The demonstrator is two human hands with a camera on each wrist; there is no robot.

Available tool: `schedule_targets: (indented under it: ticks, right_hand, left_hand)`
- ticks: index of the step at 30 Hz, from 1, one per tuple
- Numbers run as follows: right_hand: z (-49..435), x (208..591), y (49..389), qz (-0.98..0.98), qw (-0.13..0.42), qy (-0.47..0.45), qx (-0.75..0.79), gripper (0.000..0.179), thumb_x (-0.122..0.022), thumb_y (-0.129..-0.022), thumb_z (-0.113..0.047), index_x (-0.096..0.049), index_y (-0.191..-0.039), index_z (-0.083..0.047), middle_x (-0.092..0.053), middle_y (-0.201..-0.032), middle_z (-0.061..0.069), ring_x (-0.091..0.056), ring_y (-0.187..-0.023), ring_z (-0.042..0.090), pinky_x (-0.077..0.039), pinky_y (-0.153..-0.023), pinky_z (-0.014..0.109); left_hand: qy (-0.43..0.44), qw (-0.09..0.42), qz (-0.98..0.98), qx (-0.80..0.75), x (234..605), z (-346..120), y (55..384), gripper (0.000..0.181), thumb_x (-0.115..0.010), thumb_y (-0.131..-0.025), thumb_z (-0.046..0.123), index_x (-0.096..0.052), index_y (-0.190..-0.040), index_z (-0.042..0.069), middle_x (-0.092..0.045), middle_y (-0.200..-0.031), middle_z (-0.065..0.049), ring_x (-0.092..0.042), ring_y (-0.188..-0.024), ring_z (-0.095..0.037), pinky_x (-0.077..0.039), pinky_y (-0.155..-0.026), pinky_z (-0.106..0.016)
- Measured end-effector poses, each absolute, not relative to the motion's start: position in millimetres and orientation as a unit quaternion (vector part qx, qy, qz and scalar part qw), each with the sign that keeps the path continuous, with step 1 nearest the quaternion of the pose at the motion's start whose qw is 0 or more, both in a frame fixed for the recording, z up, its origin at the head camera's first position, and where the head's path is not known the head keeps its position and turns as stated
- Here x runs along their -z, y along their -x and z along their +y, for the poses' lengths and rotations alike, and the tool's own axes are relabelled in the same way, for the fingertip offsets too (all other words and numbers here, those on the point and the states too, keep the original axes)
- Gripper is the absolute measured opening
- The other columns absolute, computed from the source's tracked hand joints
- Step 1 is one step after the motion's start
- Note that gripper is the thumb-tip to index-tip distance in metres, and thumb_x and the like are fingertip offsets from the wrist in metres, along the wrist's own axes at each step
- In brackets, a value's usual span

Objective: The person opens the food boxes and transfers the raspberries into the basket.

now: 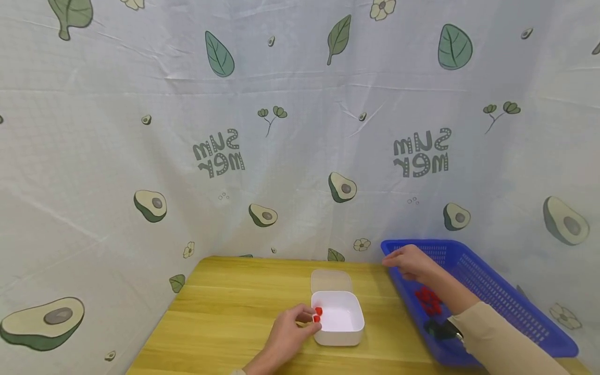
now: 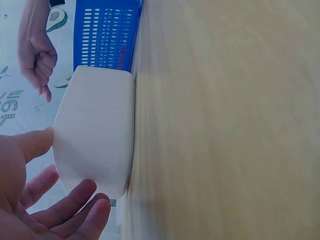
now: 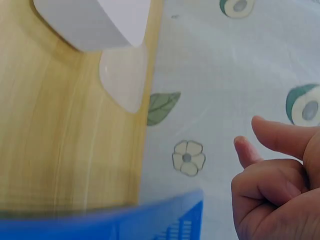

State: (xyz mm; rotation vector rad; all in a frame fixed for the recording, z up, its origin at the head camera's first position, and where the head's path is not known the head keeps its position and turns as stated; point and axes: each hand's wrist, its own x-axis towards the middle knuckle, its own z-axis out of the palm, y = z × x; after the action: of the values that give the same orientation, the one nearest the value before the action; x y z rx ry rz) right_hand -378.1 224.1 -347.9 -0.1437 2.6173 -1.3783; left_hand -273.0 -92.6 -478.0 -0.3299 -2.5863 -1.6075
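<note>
My left hand (image 1: 292, 329) is at the left side of a small white box (image 1: 338, 339), thumb and fingertips right at its rim. Two small red pieces (image 1: 317, 311) show just inside that rim, beside the fingertips. In the left wrist view, the thumb (image 2: 39, 144) meets the edge of the box and the other fingers spread loosely along it. My right hand (image 1: 412, 262) hovers over the far left part of a blue basket (image 1: 497, 278). Its fingers curl in, thumb and forefinger tips slightly apart, nothing visible between them in the right wrist view.
Behind the box lies a pale translucent lid (image 1: 330, 280) on the wooden table (image 1: 225, 307). Inside the basket are several red pieces (image 1: 428, 300) and a dark green item (image 1: 440, 329), partly covered by my right arm. A printed curtain (image 1: 300, 156) hangs along the table's back and left.
</note>
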Motion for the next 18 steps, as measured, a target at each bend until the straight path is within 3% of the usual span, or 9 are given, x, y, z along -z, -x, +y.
schedule_targets:
  ticks: [18]
  right_hand:
    - [167.2,375.1,367.0,0.852,0.144,0.078,0.496,0.029,-0.07,-0.092,-0.007,-0.068,-0.115,0.01,-0.033,-0.055,-0.006,-0.024,-0.047,0.008,-0.026,-0.045,0.02]
  left_hand:
    - [0.11,0.035,-0.844,0.524,478.9,-93.1,273.7,0.024,-0.079,-0.088,0.028,-0.072,-0.106,0.016,-0.073,-0.102,0.001,-0.066,-0.092,-0.014,-0.057,-0.078,-0.03]
